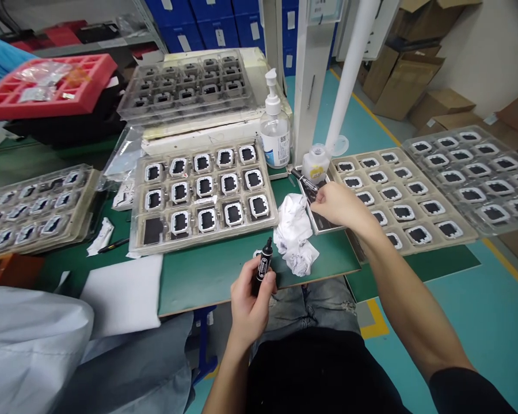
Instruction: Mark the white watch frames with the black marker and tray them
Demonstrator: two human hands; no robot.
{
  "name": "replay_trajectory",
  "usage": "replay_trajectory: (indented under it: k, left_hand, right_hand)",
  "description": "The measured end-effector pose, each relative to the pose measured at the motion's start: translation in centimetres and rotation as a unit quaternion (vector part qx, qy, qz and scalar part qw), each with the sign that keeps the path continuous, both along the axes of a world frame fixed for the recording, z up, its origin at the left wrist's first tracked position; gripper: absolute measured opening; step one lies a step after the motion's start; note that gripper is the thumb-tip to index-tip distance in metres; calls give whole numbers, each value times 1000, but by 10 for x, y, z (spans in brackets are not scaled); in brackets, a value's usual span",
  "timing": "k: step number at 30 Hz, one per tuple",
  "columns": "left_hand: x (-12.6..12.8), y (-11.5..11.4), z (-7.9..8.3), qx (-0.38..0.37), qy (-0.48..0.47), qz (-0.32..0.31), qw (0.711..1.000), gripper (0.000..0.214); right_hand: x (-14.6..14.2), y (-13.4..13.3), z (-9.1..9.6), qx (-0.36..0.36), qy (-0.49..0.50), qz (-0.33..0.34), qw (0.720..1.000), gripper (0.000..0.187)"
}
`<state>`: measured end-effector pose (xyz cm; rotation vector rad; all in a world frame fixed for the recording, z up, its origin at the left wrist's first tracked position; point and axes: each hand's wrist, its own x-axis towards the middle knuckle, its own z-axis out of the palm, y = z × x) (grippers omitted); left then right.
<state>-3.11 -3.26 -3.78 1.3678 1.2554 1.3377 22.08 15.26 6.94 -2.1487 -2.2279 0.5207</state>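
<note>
My left hand (250, 296) is closed around a black marker (263, 265), held upright at the near edge of the green table. My right hand (336, 204) reaches to a small metal tray (323, 221) and pinches a second black marker (305, 183) lying across it. A crumpled white cloth (296, 233) lies between the two hands. Just left of it stands a clear tray (202, 195) filled with several white-framed black parts.
A pump bottle (275, 123) and a small white bottle (316, 163) stand by a white post (311, 75). More part trays lie right (408, 198), far right (483, 172), left (30, 207) and behind (190, 83). A red foam tray (47, 86) sits back left. A person's white sleeve (30, 345) is at lower left.
</note>
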Motion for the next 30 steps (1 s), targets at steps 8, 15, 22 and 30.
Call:
replay_trajectory:
  k: [8,15,22,30]
  left_hand:
    - [-1,-1,-1,-1,3,-6,1000,25]
    - [-2,-2,-1,3,3,-3,1000,25]
    - [-1,-3,-1,-1,3,3,1000,27]
    - [-2,-2,-1,7,7,-1,1000,26]
  right_hand:
    - [-1,-2,1,-1,10,-2,1000,27]
    - [-7,0,2,-6,-19,3,1000,19]
    - [-11,-2,8,-14,-21,0,1000,20]
    - [0,-2,13,-15,22,-26,999,22]
